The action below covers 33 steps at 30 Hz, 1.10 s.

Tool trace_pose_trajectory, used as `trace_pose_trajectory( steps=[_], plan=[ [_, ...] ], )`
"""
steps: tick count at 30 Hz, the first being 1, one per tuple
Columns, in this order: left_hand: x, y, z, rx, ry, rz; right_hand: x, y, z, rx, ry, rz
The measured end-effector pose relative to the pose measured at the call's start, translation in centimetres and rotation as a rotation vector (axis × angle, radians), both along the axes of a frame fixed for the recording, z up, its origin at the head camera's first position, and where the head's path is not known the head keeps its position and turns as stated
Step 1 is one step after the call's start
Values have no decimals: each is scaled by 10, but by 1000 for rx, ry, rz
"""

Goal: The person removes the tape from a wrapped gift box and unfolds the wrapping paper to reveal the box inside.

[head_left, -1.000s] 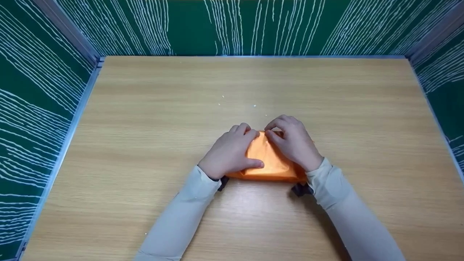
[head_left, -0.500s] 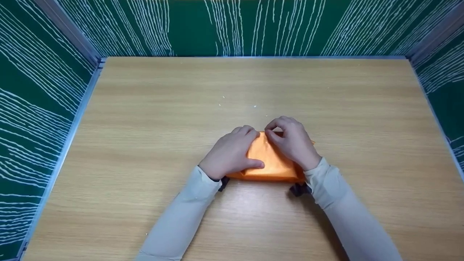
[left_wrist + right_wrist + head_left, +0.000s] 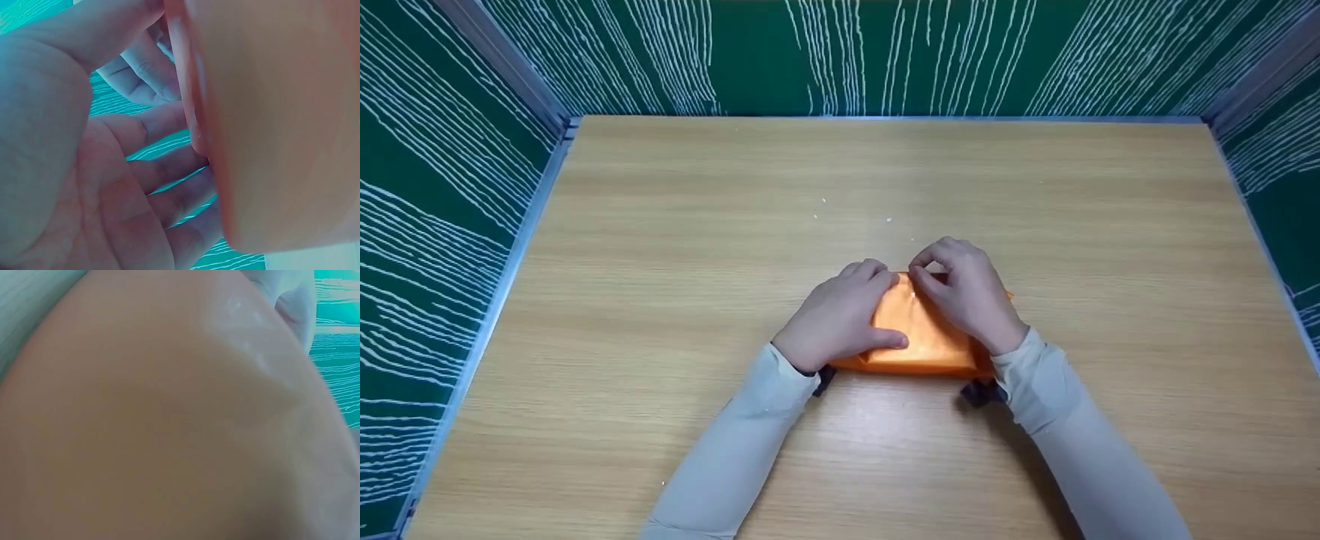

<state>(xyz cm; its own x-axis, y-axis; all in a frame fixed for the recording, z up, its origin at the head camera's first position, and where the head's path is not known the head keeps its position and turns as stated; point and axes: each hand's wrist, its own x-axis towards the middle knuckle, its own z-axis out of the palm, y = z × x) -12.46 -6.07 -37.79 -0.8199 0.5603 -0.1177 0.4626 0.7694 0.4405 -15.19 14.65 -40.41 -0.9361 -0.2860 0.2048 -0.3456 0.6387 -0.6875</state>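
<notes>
An orange package, smooth and slightly creased like wrapping paper or thin sheet, sits on the table between both hands. My left hand holds its left side, the thumb lying across the near face. In the left wrist view, fingers of the left hand reach behind the package. With thumb and index finger, my right hand pinches the package's far upper edge; the exact contact is partly hidden. The package fills most of the right wrist view, blurred, with a hand partly visible at top right.
The wooden table has a few tiny white specks beyond the hands. Green walls with white wavy lines border it at the back and sides. Dark wrist mounts sit under the light sleeves.
Almost nothing differs. Both hands keep their places on the orange package, with only a very slight shift of the right hand and the view.
</notes>
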Motion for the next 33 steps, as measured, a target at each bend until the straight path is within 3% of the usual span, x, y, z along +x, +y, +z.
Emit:
trace_pose_trajectory(
  steps=[7, 14, 20, 27, 33],
  plan=[
    [0, 3, 0, -5, -11, -4, 7, 7, 5, -45, 16, 37],
    [0, 6, -1, -3, -15, -11, 23, 19, 10, -27, 60, 145],
    [-1, 5, -1, -15, 5, -30, 39, 43, 11, 145, 57, 201],
    [-1, 4, -3, -35, 2, 19, 45, 57, 13, 314, 128, 292],
    [-3, 3, -6, -24, -29, 74, 44, 57, 18, 386, 63, 305]
  ],
)
